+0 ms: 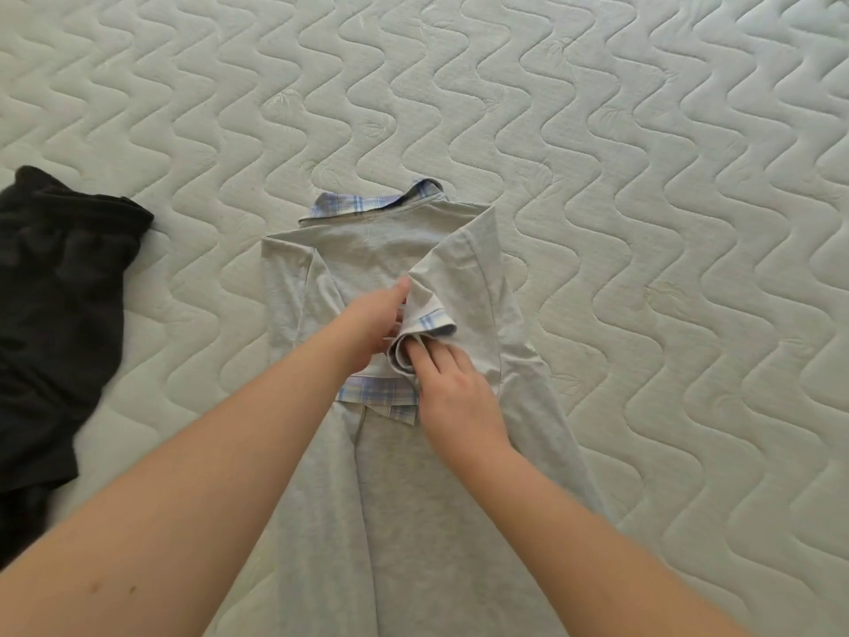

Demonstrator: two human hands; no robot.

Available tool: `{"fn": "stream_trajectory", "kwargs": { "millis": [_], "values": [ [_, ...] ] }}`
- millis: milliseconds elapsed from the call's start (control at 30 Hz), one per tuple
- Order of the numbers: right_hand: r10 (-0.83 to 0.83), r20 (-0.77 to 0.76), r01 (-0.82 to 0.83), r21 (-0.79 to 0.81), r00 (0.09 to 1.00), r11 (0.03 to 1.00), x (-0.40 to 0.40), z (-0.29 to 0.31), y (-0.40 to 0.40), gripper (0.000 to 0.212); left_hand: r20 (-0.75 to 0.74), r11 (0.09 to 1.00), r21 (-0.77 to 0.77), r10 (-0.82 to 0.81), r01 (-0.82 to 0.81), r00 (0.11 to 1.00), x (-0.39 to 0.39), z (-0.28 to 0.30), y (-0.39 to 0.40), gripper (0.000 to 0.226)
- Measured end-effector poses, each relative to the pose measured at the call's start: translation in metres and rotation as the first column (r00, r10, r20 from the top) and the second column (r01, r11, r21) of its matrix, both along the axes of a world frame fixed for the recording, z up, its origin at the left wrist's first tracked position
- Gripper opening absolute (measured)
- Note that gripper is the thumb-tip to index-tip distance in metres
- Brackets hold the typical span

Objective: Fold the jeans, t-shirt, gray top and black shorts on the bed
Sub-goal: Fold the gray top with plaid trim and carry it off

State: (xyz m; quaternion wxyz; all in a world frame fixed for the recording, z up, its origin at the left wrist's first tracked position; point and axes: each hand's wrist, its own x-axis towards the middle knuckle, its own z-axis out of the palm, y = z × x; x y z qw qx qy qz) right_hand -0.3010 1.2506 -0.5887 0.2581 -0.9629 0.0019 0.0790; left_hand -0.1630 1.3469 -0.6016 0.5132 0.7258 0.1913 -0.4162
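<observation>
1. Entering from the lower frame edge, two bare forearms converge on the centre.
2. Light gray long knit top with blue plaid collar and cuffs point(395, 475): lies flat on the mattress, running from bottom centre up to mid-frame, collar at the far end.
3. Right hand point(452, 383): just right of centre, fingers curled into the rolled plaid-trimmed cuff of the sleeve folded across the top's body; it grips that cuff.
4. Left hand point(372, 326): touching the same cuff from the left, fingers bent against the fabric. Whether it pinches cloth cannot be told.
5. Other sleeve: folded inward along the top's left side, plaid cuff lying below the hands.
6. Crumpled black fabric shorts point(55, 314): left edge of frame, well apart from the gray top, unfolded.
7. Pale quilted mattress with wavy stitching point(643, 177): fills the far frame.
</observation>
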Motion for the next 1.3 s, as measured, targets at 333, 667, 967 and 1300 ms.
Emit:
{"fn": "stream_trajectory", "kwargs": {
  "millis": [333, 667, 967, 1300],
  "values": [
    [0.045, -0.048, -0.045, -0.009, 0.998, 0.999, -0.014, -0.011, -0.020, 0.057, 0.495, 0.870, 0.452, -0.426, 0.194, 0.757, 0.038, -0.011, -0.048, 0.048],
    [0.057, -0.102, -0.078, -0.211, 0.993, 0.974, -0.048, -0.030, -0.030, 0.071, 0.393, 0.833, 0.480, -0.485, 0.276, 0.781, 0.072, -0.021, -0.083, 0.017],
    [0.059, 0.183, -0.052, -0.040, 0.981, 0.998, -0.041, -0.034, -0.027, 0.069, 0.462, 0.871, 0.409, -0.456, 0.274, 0.761, 0.085, -0.027, -0.087, 0.036],
    [0.067, 0.219, -0.080, 0.052, 0.973, 0.995, -0.032, -0.039, -0.028, 0.048, 0.385, 0.908, 0.187, -0.419, 0.375, 0.822, 0.103, -0.027, -0.118, 0.031]
  ]
}}
